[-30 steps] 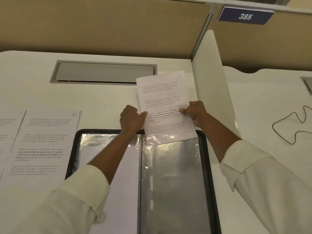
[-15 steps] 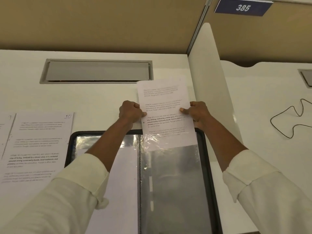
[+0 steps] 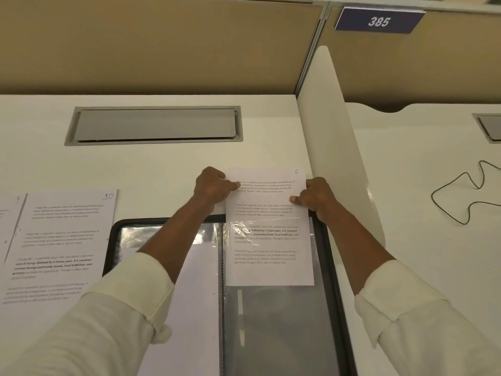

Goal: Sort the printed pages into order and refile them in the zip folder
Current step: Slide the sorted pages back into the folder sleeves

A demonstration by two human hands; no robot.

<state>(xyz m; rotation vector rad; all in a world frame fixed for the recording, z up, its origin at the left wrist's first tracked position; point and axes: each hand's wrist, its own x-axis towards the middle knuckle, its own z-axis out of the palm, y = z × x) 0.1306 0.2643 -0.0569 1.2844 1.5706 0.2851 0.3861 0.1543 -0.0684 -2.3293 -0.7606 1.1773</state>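
Observation:
A black zip folder (image 3: 334, 267) lies open on the white desk with clear plastic sleeves on both sides. A printed page marked 6 (image 3: 268, 240) sits partly inside the top of the right-hand sleeve; its lower half lies under the plastic. My left hand (image 3: 212, 189) pinches the page's upper left edge. My right hand (image 3: 315, 198) pinches its upper right edge. A sheet fills the left-hand sleeve (image 3: 195, 280). To the left of the folder lies a loose page marked 10 (image 3: 59, 240), with another page (image 3: 8, 218) beyond it at the frame's edge.
A grey cable hatch (image 3: 154, 125) is set into the desk behind the folder. A white divider panel (image 3: 336, 137) stands close on the right of the page. A black cable (image 3: 461, 196) loops on the neighbouring desk. Tan partition walls rise at the back.
The page has slid down deeper into the right-hand sleeve, and both hands now grip it nearer its top edge.

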